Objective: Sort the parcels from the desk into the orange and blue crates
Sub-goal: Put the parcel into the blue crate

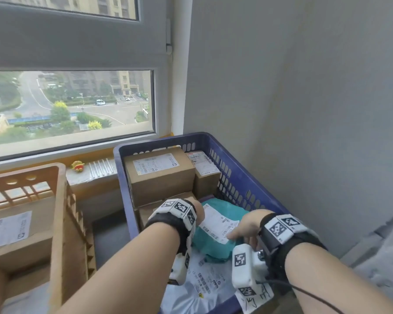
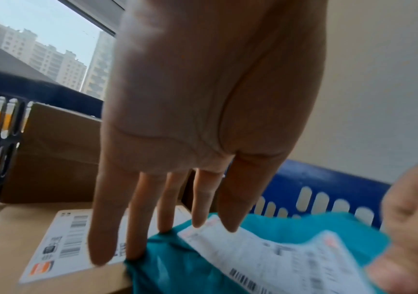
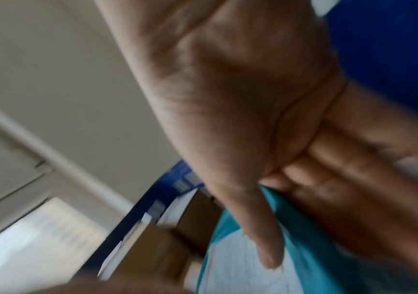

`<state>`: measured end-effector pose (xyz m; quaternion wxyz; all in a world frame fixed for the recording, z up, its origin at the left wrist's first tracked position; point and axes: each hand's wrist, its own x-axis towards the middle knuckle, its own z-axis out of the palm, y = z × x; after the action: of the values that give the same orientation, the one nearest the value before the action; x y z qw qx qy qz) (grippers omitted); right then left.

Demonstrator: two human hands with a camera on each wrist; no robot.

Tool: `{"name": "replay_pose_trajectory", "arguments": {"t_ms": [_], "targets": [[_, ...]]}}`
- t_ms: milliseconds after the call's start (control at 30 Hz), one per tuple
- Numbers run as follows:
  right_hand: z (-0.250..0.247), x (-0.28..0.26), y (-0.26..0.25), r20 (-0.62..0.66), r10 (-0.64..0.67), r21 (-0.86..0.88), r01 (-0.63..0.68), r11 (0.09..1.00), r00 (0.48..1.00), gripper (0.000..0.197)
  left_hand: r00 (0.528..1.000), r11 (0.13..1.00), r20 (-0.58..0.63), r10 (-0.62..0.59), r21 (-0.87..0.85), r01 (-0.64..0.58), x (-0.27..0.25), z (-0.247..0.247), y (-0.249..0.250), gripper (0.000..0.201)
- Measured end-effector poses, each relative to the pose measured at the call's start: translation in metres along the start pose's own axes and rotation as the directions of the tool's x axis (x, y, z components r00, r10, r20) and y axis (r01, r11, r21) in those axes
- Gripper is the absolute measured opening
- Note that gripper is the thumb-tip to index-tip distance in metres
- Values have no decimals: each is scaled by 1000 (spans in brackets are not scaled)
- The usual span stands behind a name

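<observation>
A teal plastic parcel (image 1: 216, 245) with a white shipping label lies in the blue crate (image 1: 243, 177), on top of a white mailer (image 1: 204, 286). My left hand (image 1: 199, 209) reaches down with straight fingers (image 2: 165, 224) that touch the parcel's left edge (image 2: 172, 264). My right hand (image 1: 241, 232) holds the parcel's right side. Its thumb lies on the label and its fingers (image 3: 341, 189) lie along the teal bag (image 3: 303, 228). The orange crate (image 1: 59, 200) stands to the left.
Two cardboard boxes (image 1: 159, 175) (image 1: 204, 175) fill the far end of the blue crate, and a lower box (image 2: 26, 248) lies by my left fingers. The orange crate holds a labelled box (image 1: 9, 230). A grey wall (image 1: 304, 109) stands right. A small toy (image 1: 77, 165) sits on the windowsill.
</observation>
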<state>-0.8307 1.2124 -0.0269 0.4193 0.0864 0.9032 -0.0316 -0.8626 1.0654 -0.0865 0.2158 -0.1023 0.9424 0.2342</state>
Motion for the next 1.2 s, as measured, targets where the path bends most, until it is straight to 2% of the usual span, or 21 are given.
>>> {"name": "replay_pose_trajectory", "arguments": {"t_ms": [33, 67, 133, 200, 233, 267, 300, 400, 467, 533, 600, 667, 700, 767, 800, 833, 900, 967, 1067, 1133, 1200], "targets": [[-3, -1, -3, 1, 11, -48, -11, 999, 1000, 52, 996, 994, 9, -83, -71, 84, 2, 0, 0, 39], [-9, -2, -6, -43, 12, -121, -17, 992, 999, 55, 996, 999, 78, -38, 40, 35, 7, -1, -1, 37], [-21, -4, -15, -247, -46, -260, -21, 965, 968, 59, 996, 963, 66, 57, 260, -72, 13, 0, -7, 42], [-30, 1, -24, -471, -158, -262, 34, 965, 868, 46, 998, 974, 27, 52, 217, -57, 17, 2, -9, 47], [-32, 5, -28, -519, -221, -261, 93, 961, 826, 38, 999, 988, 4, 46, 150, -47, 18, 2, -7, 47], [-33, 11, -29, -516, -276, -269, 152, 951, 811, 34, 999, 992, -16, 46, 118, -44, 20, 3, -8, 47], [-34, 19, -30, -478, -308, -268, 197, 943, 823, 39, 998, 995, -35, 52, 92, -49, 24, 4, -8, 44], [-33, 37, -27, -329, -308, -167, 266, 949, 893, 79, 995, 994, -31, 97, 43, -95, 29, -2, -1, 34], [-31, 46, -22, -368, -321, -143, 288, 947, 873, 97, 992, 989, -40, 123, -83, -126, 38, -6, 3, 32], [-29, 54, -15, -453, -353, -182, 303, 935, 818, 105, 989, 970, -46, 138, -198, -144, 44, -9, 5, 32], [-27, 62, -10, -439, -391, -250, 308, 918, 809, 110, 989, 957, 21, 149, -253, -139, 49, -7, 4, 30], [-24, 67, -9, -371, -428, -342, 307, 888, 824, 104, 983, 954, 100, 155, -274, -123, 51, -2, 1, 30], [-24, 70, -10, -338, -435, -376, 304, 875, 834, 91, 981, 951, 113, 157, -286, -119, 52, 1, 0, 31], [-24, 76, -16, -309, -429, -430, 278, 859, 849, 50, 984, 945, 82, 160, -300, -129, 53, 7, -2, 32], [-23, 79, -18, -313, -407, -454, 241, 858, 858, 36, 985, 945, 49, 162, -295, -141, 55, 9, -3, 32], [-21, 83, -21, -318, -382, -481, 199, 854, 868, 31, 986, 952, 20, 166, -265, -154, 56, 9, -5, 32], [-14, 90, -23, -317, -367, -536, 154, 830, 874, 29, 986, 973, 2, 168, -158, -166, 55, 9, -11, 37], [-4, 96, -24, -319, -387, -591, 138, 795, 865, 29, 985, 984, 44, 166, -73, -162, 54, 13, -17, 52], [11, 106, -28, -202, -379, -631, 176, 756, 903, 30, 979, 985, 115, 168, 25, -172, 51, 15, -22, 72], [16, 107, -31, -104, -335, -604, 208, 769, 937, 29, 975, 984, 153, 163, 48, -172, 50, 13, -23, 77], [15, 101, -34, -92, -341, -606, 219, 764, 936, 37, 973, 986, 169, 157, 32, -165, 49, 10, -22, 78]]}}
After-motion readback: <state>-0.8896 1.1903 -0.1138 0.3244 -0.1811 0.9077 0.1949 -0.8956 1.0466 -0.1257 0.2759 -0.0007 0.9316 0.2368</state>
